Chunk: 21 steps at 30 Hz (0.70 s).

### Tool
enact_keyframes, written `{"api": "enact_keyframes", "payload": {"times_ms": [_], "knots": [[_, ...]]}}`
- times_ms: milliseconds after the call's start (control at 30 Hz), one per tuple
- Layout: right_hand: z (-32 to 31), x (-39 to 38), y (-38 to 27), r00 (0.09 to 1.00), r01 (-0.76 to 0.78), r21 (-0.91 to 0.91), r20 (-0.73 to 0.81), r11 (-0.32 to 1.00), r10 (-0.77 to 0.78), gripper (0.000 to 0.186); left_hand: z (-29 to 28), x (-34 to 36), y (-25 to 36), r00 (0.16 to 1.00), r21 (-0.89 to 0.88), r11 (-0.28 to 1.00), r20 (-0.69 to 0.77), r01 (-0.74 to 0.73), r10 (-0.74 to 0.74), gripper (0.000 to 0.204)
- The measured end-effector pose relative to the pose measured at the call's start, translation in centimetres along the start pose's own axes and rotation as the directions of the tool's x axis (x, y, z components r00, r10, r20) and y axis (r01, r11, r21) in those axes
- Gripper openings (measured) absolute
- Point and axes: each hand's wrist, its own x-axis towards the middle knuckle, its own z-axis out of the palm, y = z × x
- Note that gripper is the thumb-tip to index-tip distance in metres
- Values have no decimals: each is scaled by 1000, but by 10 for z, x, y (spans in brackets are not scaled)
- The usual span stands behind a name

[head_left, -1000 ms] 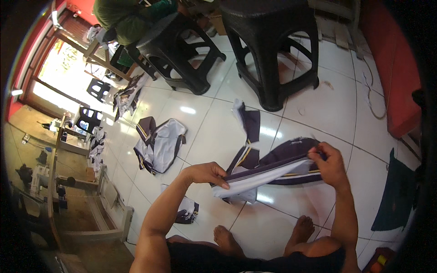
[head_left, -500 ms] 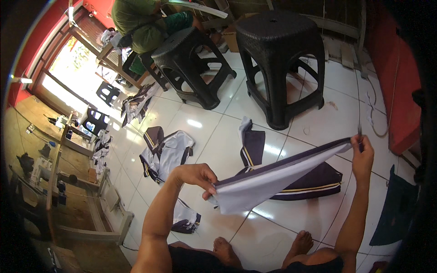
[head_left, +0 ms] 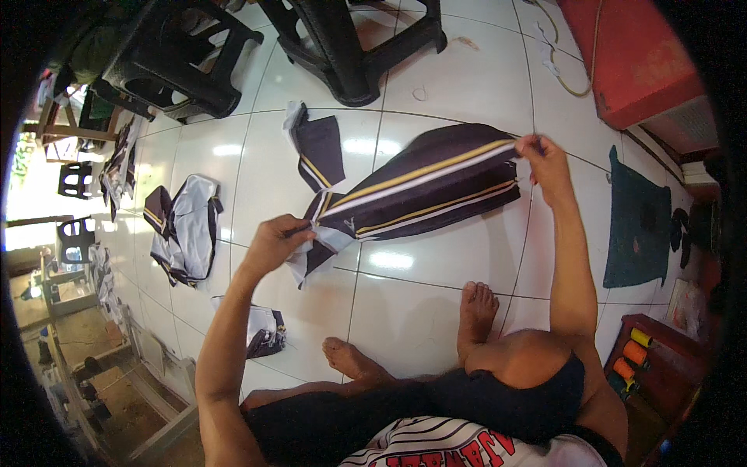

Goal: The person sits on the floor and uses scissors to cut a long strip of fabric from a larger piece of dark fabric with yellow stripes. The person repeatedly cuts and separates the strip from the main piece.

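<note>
A dark fabric panel (head_left: 420, 170) with yellow and white stripes is stretched between my hands, low over the floor. My left hand (head_left: 274, 243) pinches its narrow left end, where pale grey cloth (head_left: 331, 233) shows. At the upper right corner the fingers of my right hand (head_left: 546, 167) are closed on the striped edge. Beneath it lies a similar dark striped piece (head_left: 459, 218); whether the two touch all along cannot be made out. Just beyond my left hand, a smaller dark piece with striped trim (head_left: 320, 148) rests on the tiles.
Black plastic stools (head_left: 350, 66) stand at the far side. Left on the white tiles are a grey and dark cloth bundle (head_left: 194, 226) and a smaller scrap (head_left: 264, 331). A dark green cloth (head_left: 638, 222) lies at right, near thread spools (head_left: 634, 354) and a red structure (head_left: 646, 70).
The held panel has come down over the striped piece on the floor and now shows its dark striped face instead of the pale one. The view has tilted downward and shifted right.
</note>
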Motion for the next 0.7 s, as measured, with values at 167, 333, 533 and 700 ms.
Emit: {"api": "enact_keyframes", "payload": {"times_ms": [167,333,533,700], "knots": [[22,-17,86,991,-68,-454,-133,889,7,28,73,16,-35,998,75,997,67,7,-12,24],[25,-28,106,984,-38,-621,-162,783,-80,24,96,24,-50,988,164,986,154,-3,-23,25],[30,-36,89,983,-1,-779,-117,627,-144,30,103,16,-39,975,219,976,219,-8,-41,26],[65,-60,51,940,156,-785,-69,599,-335,38,98,21,-34,963,122,990,250,71,-100,29]]}}
